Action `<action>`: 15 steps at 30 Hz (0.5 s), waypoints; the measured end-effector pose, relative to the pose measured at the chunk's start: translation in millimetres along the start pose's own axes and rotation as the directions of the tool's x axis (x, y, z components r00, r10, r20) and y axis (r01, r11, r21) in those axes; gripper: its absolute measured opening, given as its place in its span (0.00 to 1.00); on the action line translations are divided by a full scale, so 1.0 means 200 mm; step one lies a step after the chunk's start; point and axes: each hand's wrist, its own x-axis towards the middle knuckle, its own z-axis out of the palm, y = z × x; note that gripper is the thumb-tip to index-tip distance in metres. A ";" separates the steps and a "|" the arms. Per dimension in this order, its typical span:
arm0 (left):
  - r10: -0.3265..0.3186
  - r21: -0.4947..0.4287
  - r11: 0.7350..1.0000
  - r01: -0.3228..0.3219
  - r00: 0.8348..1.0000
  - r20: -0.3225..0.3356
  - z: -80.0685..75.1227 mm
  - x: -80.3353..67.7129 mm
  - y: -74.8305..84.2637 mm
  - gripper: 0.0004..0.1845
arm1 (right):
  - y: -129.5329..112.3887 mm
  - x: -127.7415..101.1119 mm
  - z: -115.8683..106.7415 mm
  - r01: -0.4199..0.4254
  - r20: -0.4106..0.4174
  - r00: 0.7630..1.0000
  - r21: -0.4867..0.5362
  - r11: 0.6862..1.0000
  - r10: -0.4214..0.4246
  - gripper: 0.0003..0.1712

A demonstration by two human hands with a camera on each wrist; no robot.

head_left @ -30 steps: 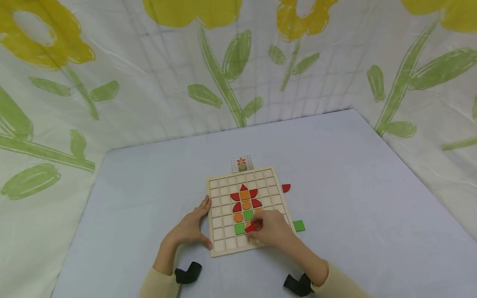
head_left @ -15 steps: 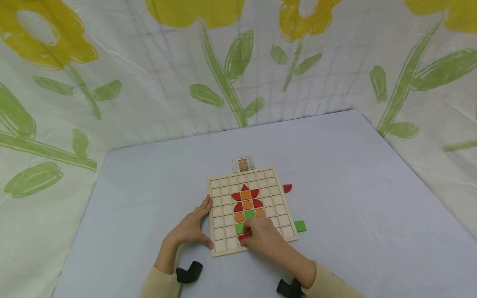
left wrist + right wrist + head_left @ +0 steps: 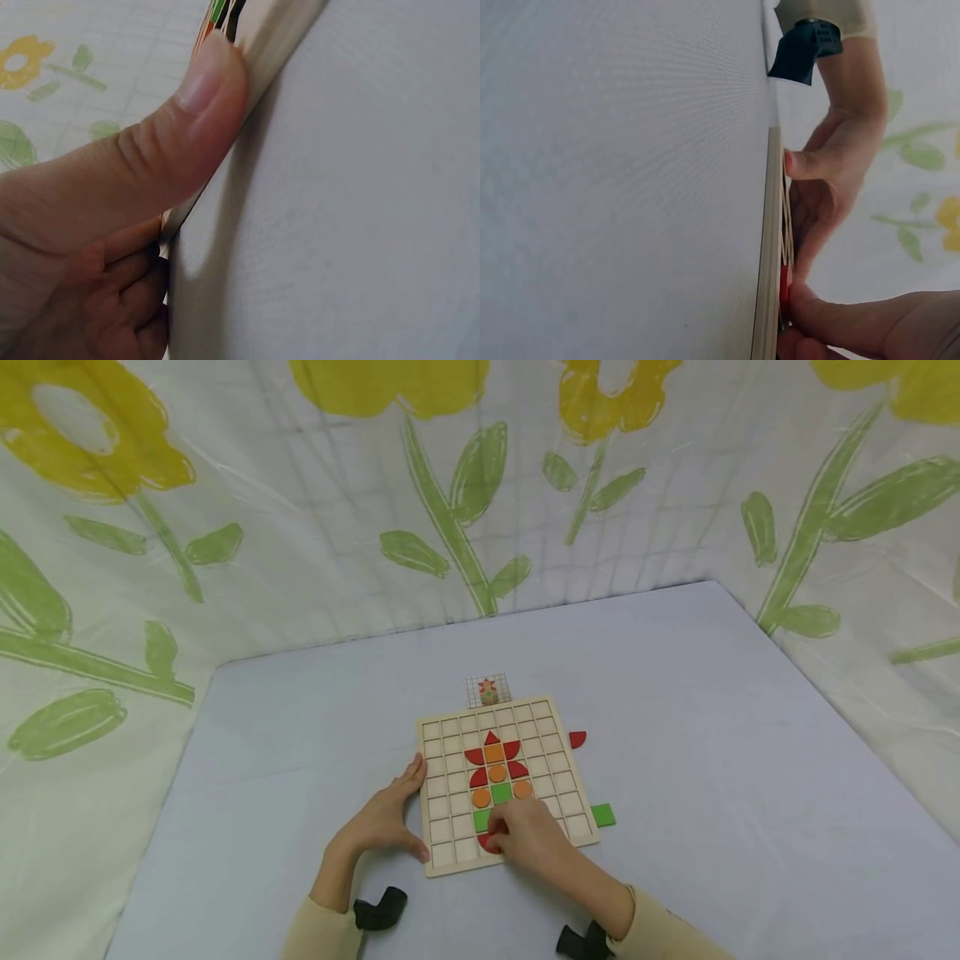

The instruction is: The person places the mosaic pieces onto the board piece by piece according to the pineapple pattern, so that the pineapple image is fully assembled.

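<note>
The board lies flat on the table, its grid cells partly filled: red petals round orange discs near the middle, a green square below them with an orange disc on each side, another green square lower left. In the bottom row sits the red piece, and my right hand comes in from the near edge, fingertips curled down and pinching it in its cell. My left hand braces the board's left edge, fingers straight along it, thumb at the near corner.

Off the board lie a red quarter and a green tile to the right, a small card beyond.

The left wrist view shows my thumb pressed on the board's rim; the right wrist view shows the board edge-on, red piece under my fingertips.
</note>
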 end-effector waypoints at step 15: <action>0.006 -0.001 1.000 -0.006 1.000 -0.005 0.00 0.00 -0.01 0.71 | 0.28 -0.06 -0.29 0.041 -0.015 0.999 0.119 0.992 -0.040 0.03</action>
